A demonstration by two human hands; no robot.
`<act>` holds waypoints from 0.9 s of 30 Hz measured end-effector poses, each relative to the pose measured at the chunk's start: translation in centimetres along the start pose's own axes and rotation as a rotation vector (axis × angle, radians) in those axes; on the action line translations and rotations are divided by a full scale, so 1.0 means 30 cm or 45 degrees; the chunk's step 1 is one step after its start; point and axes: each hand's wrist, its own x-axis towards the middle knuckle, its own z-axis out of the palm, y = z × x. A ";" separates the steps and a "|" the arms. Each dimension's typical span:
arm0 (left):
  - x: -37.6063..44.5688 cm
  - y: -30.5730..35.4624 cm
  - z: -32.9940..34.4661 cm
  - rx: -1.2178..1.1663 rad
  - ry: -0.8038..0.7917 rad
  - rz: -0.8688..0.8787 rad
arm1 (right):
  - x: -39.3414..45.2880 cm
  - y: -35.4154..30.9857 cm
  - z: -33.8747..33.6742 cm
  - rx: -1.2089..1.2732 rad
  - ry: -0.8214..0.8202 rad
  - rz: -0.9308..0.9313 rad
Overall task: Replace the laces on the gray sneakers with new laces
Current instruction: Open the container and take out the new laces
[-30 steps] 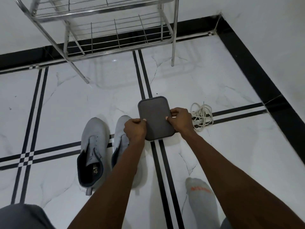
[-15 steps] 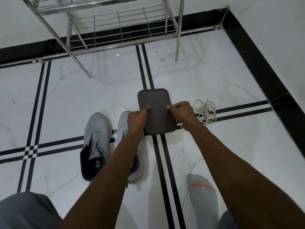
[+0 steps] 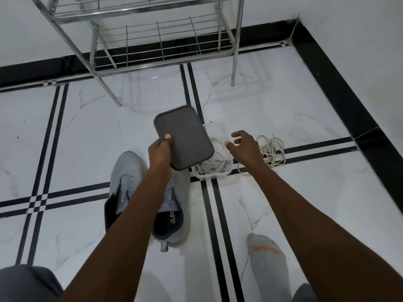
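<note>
Two gray sneakers [image 3: 128,182] [image 3: 174,219], side by side on the floor. One dark lid [image 3: 183,137], held up. One clear box [image 3: 214,153] under it, with white laces [image 3: 210,165] inside, number not countable. One loose bundle of off-white laces [image 3: 271,151] just right of the box. One metal rack [image 3: 157,38] at the wall. Two hands: left hand [image 3: 159,152], right hand [image 3: 244,147]. One gray sock [image 3: 267,260] with orange lettering. One gray-clad knee [image 3: 24,284] at lower left.
</note>
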 end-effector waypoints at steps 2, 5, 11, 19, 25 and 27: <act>0.039 0.010 -0.026 -0.114 0.015 -0.039 | 0.003 0.028 0.005 -0.059 -0.050 -0.003; 0.072 0.029 -0.044 -0.209 0.013 -0.106 | 0.006 0.058 0.017 -0.135 -0.015 -0.015; 0.118 0.069 -0.072 -0.230 0.104 -0.075 | 0.008 0.069 0.012 -0.180 0.034 -0.021; 0.137 0.049 -0.123 -0.227 0.169 -0.067 | -0.014 0.030 0.074 -0.362 0.011 -0.554; 0.174 -0.003 -0.139 -0.160 0.174 -0.035 | 0.064 -0.029 0.181 -0.949 -0.543 -0.451; 0.184 -0.020 -0.142 -0.164 0.152 -0.039 | 0.109 -0.002 0.225 -1.094 -0.605 -0.363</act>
